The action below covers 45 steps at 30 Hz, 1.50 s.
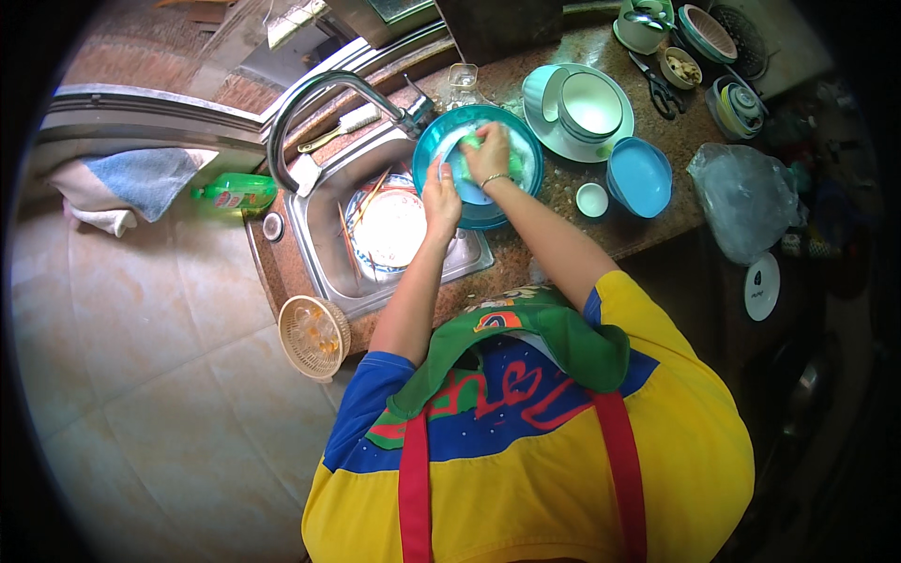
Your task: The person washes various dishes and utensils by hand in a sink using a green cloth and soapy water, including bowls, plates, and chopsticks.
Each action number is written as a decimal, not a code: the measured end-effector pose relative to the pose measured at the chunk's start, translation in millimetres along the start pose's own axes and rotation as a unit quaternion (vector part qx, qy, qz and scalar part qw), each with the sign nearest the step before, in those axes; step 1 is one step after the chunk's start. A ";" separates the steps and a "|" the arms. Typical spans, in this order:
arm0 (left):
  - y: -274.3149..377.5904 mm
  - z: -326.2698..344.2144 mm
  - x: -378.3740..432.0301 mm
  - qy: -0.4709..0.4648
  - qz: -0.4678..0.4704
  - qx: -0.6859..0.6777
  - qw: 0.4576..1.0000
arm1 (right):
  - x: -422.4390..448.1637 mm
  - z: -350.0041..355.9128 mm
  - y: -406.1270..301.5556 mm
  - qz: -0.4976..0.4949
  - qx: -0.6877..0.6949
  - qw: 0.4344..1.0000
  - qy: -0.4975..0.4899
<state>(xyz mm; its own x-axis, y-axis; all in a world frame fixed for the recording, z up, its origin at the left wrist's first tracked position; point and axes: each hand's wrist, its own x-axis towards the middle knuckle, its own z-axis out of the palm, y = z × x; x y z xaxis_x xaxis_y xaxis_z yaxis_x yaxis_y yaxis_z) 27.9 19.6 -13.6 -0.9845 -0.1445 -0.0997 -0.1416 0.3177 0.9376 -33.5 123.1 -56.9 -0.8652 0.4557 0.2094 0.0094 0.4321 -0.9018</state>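
Note:
A teal plastic basin (533, 190) with suds in it stands at the right edge of the sink. Over it, my left hand (443, 200) grips the rim of a light-blue dish (476, 193), which is partly hidden by my hands. My right hand (490, 153) presses a green sponge or scrubbing cloth (470, 143) against the dish. More green material (519, 166) shows in the foam to the right of that hand. In the steel sink (318, 236), left of the basin, a white plate (391, 229) rests on a blue-patterned plate, with several chopsticks (372, 195) around them.
The chrome faucet (310, 79) arches over the sink's back left. Right of the basin are stacked bowls (591, 104) on a white plate, a blue plastic bowl (639, 176), a small white dish (592, 200) and black-handled scissors (662, 95). A woven-sided plastic basket (295, 345) sits at the front-left corner.

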 end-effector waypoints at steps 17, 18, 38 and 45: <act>20.6 -18.0 14.0 -0.119 -0.197 0.050 0.972 | 8.7 -31.1 -3.1 -0.164 0.019 0.960 -0.228; 14.4 -22.9 24.3 -0.110 -0.232 0.055 0.965 | 0.7 -30.0 -13.5 -0.194 0.035 0.940 -0.280; 4.8 -11.8 -0.2 0.051 0.022 0.145 0.988 | -14.7 -19.4 -14.1 -0.037 -0.036 0.982 -0.180; 20.2 -1.3 -19.3 0.066 -0.026 0.169 0.983 | -12.9 -17.6 -27.0 -0.025 -0.311 0.911 -0.268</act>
<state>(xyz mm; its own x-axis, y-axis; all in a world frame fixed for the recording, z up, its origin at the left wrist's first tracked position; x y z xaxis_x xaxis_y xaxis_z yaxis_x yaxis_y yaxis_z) 44.1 27.7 7.7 -0.9560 -0.2821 -0.0807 -0.2405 0.5962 0.7660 -13.7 119.3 -28.6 -0.9913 0.0494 -0.1218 0.1017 0.8755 -0.4724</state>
